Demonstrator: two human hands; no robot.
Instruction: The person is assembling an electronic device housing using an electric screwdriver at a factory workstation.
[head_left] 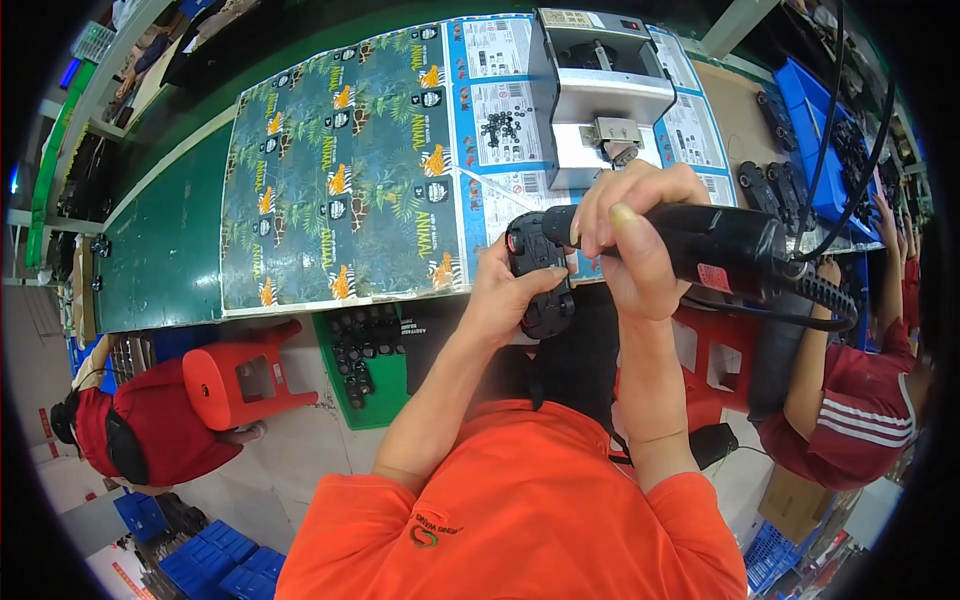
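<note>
Left hand (503, 295) grips a black, wheeled plastic chassis (536, 250); right hand (640, 230) is wrapped around a black cylindrical corded screwdriver (725, 247)

We see a green jungle-patterned printed sheet (385, 225) lying along the near edge of a glossy dark-green workbench (165, 265), with a blue plastic bin (799, 108) near its right end. Off the workbench's near left corner are a red plastic stool (215, 385) and a person in a dark red top (165, 420). We also see blue plastic crates (208, 558) on the pale tiled floor (250, 485).
</note>
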